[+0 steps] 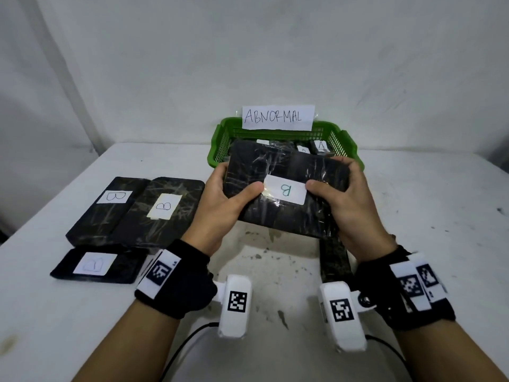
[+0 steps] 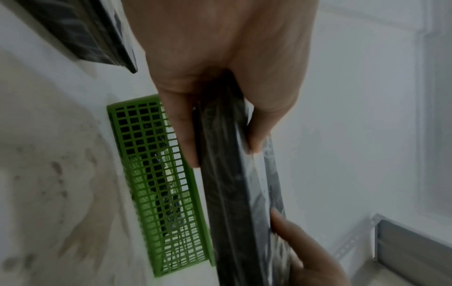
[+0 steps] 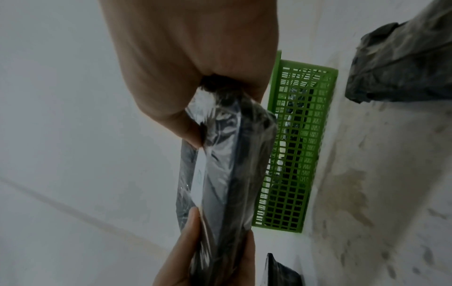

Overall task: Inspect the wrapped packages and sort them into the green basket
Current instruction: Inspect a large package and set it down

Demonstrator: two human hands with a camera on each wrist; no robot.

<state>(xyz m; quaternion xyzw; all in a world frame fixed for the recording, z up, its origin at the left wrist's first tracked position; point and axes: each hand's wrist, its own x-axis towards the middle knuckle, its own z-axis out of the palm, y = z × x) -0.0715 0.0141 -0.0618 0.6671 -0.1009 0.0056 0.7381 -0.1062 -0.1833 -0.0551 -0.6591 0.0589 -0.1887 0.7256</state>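
1. Both hands, left hand (image 1: 220, 199) and right hand (image 1: 349, 208), grip one wrapped package (image 1: 281, 172) by its ends, thumbs curled beside its "B" label (image 1: 285, 189).
2. Package is held above the table (image 1: 427, 216), in front of the green basket (image 1: 220, 142).
3. Three labelled packages (image 1: 154, 213) lie to the left.

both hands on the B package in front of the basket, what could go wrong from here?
1. The held package is gripped by its short ends in the left hand and right hand; the glossy film may slip.
2. The green basket already holds packages, so this wide one may end up propped on them or the rim.
3. Its B label matches the B packages on the table: possible mis-sort.
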